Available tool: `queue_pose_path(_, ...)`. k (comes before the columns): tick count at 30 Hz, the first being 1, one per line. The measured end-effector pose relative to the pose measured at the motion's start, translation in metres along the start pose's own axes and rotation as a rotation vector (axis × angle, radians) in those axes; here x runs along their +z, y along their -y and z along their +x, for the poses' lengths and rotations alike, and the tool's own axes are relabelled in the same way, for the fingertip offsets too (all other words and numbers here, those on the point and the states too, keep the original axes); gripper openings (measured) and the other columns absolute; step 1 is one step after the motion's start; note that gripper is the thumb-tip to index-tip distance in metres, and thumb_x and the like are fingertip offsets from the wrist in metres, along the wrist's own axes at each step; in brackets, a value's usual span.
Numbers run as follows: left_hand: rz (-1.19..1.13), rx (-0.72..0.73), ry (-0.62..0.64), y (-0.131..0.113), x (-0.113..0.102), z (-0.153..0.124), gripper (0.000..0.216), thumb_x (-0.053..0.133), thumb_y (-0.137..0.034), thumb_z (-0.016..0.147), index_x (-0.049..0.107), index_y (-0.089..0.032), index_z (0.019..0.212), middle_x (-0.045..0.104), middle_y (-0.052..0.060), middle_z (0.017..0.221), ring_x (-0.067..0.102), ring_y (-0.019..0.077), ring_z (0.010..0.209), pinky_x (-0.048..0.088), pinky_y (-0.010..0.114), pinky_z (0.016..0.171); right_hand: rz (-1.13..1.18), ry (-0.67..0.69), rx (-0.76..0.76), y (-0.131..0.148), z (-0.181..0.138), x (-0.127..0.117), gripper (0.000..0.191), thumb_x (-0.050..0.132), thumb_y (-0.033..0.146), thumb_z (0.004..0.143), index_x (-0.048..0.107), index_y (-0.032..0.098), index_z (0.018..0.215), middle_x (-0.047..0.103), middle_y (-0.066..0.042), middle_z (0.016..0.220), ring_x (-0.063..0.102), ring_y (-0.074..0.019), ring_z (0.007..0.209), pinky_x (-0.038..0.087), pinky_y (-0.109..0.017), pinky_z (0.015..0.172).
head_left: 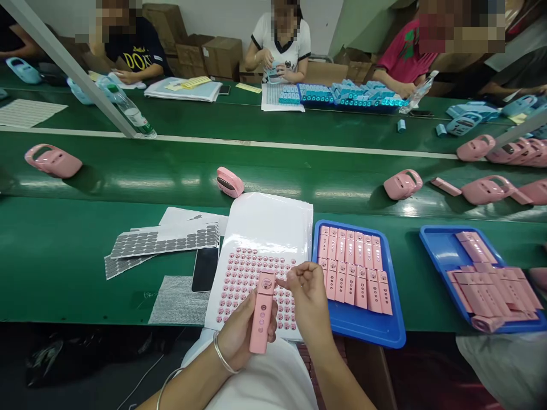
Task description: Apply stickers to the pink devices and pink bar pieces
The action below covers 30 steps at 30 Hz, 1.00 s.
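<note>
My left hand (239, 333) is wrapped round a slim pink panel (261, 313) with small round holes, held upright over my lap. My right hand (308, 293) pinches its fingertips together beside the panel's top end; whatever is in the pinch is too small to make out. Just behind both hands lies a white sheet of round pink stickers (252, 279) on a stack of white sheets. To the right stands a blue tray (363, 329) with several pink panels laid in rows.
A black phone (205, 269) and grey sticker sheets (164, 240) lie to the left. A second blue tray (440, 250) with pink panels sits far right. Pink housings (229, 182) rest on the green belt (171, 165). Three people work at the far side.
</note>
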<state>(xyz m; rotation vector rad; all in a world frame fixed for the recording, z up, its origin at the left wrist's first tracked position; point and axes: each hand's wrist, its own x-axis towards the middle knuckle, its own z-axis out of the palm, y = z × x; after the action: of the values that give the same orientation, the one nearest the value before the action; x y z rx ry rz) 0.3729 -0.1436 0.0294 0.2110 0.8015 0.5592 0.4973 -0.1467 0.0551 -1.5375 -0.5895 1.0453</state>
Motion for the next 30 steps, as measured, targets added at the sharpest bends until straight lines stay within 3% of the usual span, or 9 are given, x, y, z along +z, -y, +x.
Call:
queue_pose_path(5,0.006,0.032,0.028,0.0,0.0,-0.001,0.035,0.049,-0.051,0.079,0.058,-0.018,0.084,0.058,0.001,0.068,0.05,0.0098,0.046,0.036,0.024,0.047,-0.112,0.091,0.031,-0.005,-0.01,-0.008,0.019,0.049,0.039,0.085,0.051,0.025,0.097,0.056,-0.001,0.089,0.056,-0.0183,0.084,0.046,-0.034,0.076)
queue_pose_path(10,0.015,0.029,-0.093,0.005,-0.002,0.003,0.035,0.053,-0.047,0.079,0.063,-0.016,0.094,0.065,0.005,0.074,0.059,0.0154,0.063,0.044,0.028,0.059,-0.293,0.225,-0.039,-0.021,-0.031,0.004,0.045,0.064,0.025,0.072,0.05,0.025,0.114,0.056,-0.006,0.104,0.054,-0.0245,0.093,0.045,-0.041,0.082)
queue_pose_path(14,0.119,0.022,-0.118,0.006,-0.004,0.012,0.035,0.057,-0.044,0.077,0.065,-0.019,0.098,0.067,0.008,0.096,0.06,0.0216,0.09,0.044,0.033,0.08,-0.384,0.111,-0.149,-0.038,-0.033,0.009,0.036,0.058,0.02,0.075,0.055,0.025,0.11,0.058,-0.007,0.1,0.051,-0.0271,0.098,0.042,-0.045,0.087)
queue_pose_path(17,0.481,0.019,-0.047,0.002,-0.023,0.03,0.039,0.053,-0.049,0.077,0.065,-0.021,0.101,0.064,0.01,0.109,0.053,0.0257,0.107,0.038,0.039,0.093,-0.371,-0.052,-0.165,-0.057,-0.024,-0.005,0.039,0.052,0.023,0.08,0.049,0.025,0.119,0.059,-0.007,0.106,0.053,-0.0267,0.102,0.043,-0.042,0.088)
queue_pose_path(19,0.878,0.155,-0.077,-0.003,-0.046,0.049,0.039,0.059,-0.044,0.074,0.064,-0.02,0.104,0.059,0.011,0.118,0.045,0.0277,0.118,0.028,0.04,0.102,-0.388,-0.2,-0.092,-0.073,-0.015,-0.03,0.039,0.043,0.028,0.085,0.042,0.025,0.124,0.06,-0.007,0.107,0.058,-0.0246,0.097,0.047,-0.036,0.081)
queue_pose_path(21,1.265,0.355,-0.219,-0.01,-0.076,0.072,0.05,0.063,-0.039,0.069,0.059,-0.013,0.112,0.051,0.016,0.127,0.036,0.0304,0.126,0.019,0.04,0.107,-0.455,-0.362,0.001,-0.09,-0.006,-0.069,0.038,0.035,0.031,0.088,0.038,0.022,0.125,0.063,-0.008,0.099,0.062,-0.0241,0.083,0.05,-0.033,0.067)
queue_pose_path(24,1.775,0.349,-0.474,-0.024,-0.116,0.103,0.056,0.045,-0.033,0.076,0.047,-0.002,0.123,0.045,0.022,0.13,0.034,0.0337,0.127,0.021,0.043,0.106,-0.603,-0.506,0.053,-0.108,0.001,-0.142,0.042,0.034,0.031,0.087,0.038,0.012,0.123,0.062,-0.015,0.092,0.061,-0.0277,0.077,0.048,-0.038,0.062)
queue_pose_path(27,1.917,0.377,-0.568,-0.046,-0.13,0.125,0.058,0.038,-0.033,0.079,0.042,0.001,0.126,0.043,0.025,0.128,0.034,0.0364,0.126,0.022,0.047,0.105,-0.79,-0.437,-0.003,-0.116,0.002,-0.203,0.042,0.043,0.022,0.079,0.047,0.014,0.12,0.062,-0.014,0.096,0.056,-0.0294,0.088,0.045,-0.042,0.075)
queue_pose_path(30,2.003,0.558,-0.621,-0.081,-0.113,0.148,0.061,0.04,-0.037,0.08,0.038,-0.002,0.13,0.031,0.027,0.133,0.026,0.0402,0.128,0.019,0.051,0.104,-0.949,-0.203,-0.096,-0.118,0.006,-0.234,0.037,0.051,0.011,0.071,0.063,0.027,0.102,0.066,-0.005,0.092,0.054,-0.026,0.094,0.041,-0.039,0.084)
